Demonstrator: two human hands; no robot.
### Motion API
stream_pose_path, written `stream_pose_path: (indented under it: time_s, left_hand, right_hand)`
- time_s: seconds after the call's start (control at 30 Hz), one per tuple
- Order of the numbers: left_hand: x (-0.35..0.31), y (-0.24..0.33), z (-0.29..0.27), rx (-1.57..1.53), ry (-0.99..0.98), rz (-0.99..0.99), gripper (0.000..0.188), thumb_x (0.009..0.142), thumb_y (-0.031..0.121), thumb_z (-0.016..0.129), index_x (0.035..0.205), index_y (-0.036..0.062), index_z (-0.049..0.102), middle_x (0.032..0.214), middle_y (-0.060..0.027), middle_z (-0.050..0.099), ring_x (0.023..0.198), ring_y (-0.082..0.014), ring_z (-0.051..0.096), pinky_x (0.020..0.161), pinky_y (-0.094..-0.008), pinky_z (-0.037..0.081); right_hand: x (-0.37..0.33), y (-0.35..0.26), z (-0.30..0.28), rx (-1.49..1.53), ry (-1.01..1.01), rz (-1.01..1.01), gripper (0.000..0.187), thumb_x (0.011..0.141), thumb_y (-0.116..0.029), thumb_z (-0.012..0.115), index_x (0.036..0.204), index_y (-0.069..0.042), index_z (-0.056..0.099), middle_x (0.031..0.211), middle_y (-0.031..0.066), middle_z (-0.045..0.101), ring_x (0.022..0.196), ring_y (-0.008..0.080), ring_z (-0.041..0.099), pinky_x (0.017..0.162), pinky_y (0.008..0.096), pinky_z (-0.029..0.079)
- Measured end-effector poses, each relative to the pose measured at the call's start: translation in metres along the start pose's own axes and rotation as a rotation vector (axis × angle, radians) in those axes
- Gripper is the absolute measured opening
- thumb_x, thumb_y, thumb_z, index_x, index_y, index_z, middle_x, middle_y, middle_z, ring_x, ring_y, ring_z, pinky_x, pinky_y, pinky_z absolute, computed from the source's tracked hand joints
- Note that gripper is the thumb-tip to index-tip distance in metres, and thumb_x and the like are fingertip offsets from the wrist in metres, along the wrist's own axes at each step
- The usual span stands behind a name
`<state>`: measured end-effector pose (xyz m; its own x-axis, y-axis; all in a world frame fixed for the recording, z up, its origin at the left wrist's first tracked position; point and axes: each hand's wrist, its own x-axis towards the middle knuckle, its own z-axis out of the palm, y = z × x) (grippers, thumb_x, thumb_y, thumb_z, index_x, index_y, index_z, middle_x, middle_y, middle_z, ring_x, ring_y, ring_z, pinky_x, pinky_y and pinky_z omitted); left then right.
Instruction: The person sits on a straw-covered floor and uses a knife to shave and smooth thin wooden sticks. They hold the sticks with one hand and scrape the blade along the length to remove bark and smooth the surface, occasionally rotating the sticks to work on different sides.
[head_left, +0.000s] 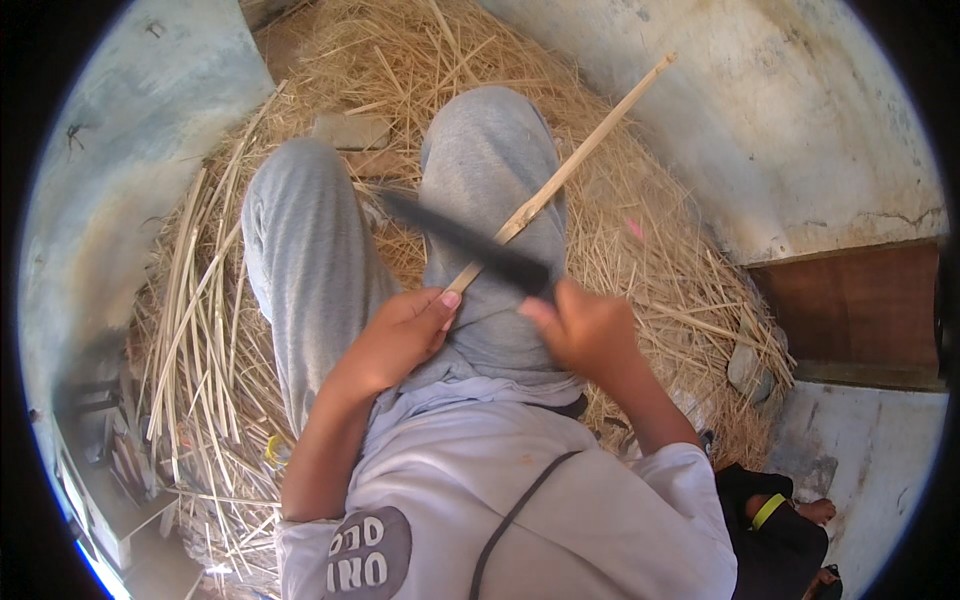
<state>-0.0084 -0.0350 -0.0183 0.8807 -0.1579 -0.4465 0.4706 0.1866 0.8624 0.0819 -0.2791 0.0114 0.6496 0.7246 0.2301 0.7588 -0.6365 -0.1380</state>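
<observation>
You grip the near end of a pale wooden strip [600, 135] in your left hand [405, 338], thumb laid along the top, while your right hand [592, 330] closes around the handle of a dark knife [465, 238]. The strip slants away from your left hand, rising over a knee in grey trousers [487, 140] to a tip well beyond your right hand. The blade, blurred, reaches from your right fist across the strip to a point ahead of your left hand; whether its edge touches the wood, you cannot tell. Past both hands spreads a heap of straw-coloured shavings [520, 50]. Long loose strips [195, 290] lie to the left of your left hand. Right of your right hand sit a grey stone [745, 370] and, behind it, a person in black [760, 550] wearing a yellow band [768, 511].
</observation>
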Motion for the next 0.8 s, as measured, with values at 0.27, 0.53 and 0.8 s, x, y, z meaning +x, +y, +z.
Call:
stream_pose_path:
  time_s: [0.27,0.53,0.8]
  left_hand:
    - [0.001,0.002,-0.001,-0.076,-0.033,-0.011,0.037,0.105,0.039,0.050,0.080,0.0119,0.050,0.062,0.0057,0.037,0.052,-0.0053,0.028,0.046,-0.0234,0.022]
    - [0.002,-0.003,0.000,-0.011,-0.022,-0.025,0.040,0.105,0.042,0.049,0.080,0.0118,0.050,0.062,0.0050,0.040,0.051,-0.0053,0.030,0.046,-0.0235,0.022]
    - [-0.003,0.006,0.004,0.093,0.027,-0.008,0.043,0.106,0.039,0.048,0.077,0.0077,0.054,0.062,0.0039,0.043,0.056,-0.0073,0.038,0.052,-0.0262,0.033]
  right_hand:
    - [-0.012,0.006,0.008,-0.026,0.040,-0.032,0.048,0.097,-0.047,0.060,0.073,-0.007,0.052,0.055,0.0139,0.055,0.046,0.0290,0.059,0.042,0.0395,0.044]
    - [-0.010,0.012,0.010,0.039,0.004,0.024,0.047,0.095,-0.046,0.063,0.073,-0.006,0.051,0.056,0.0131,0.055,0.046,0.0310,0.058,0.042,0.0401,0.044]
    - [-0.010,0.018,0.014,0.152,0.054,0.069,0.045,0.094,-0.044,0.065,0.075,-0.005,0.052,0.054,0.0147,0.055,0.045,0.0329,0.058,0.042,0.0420,0.044]
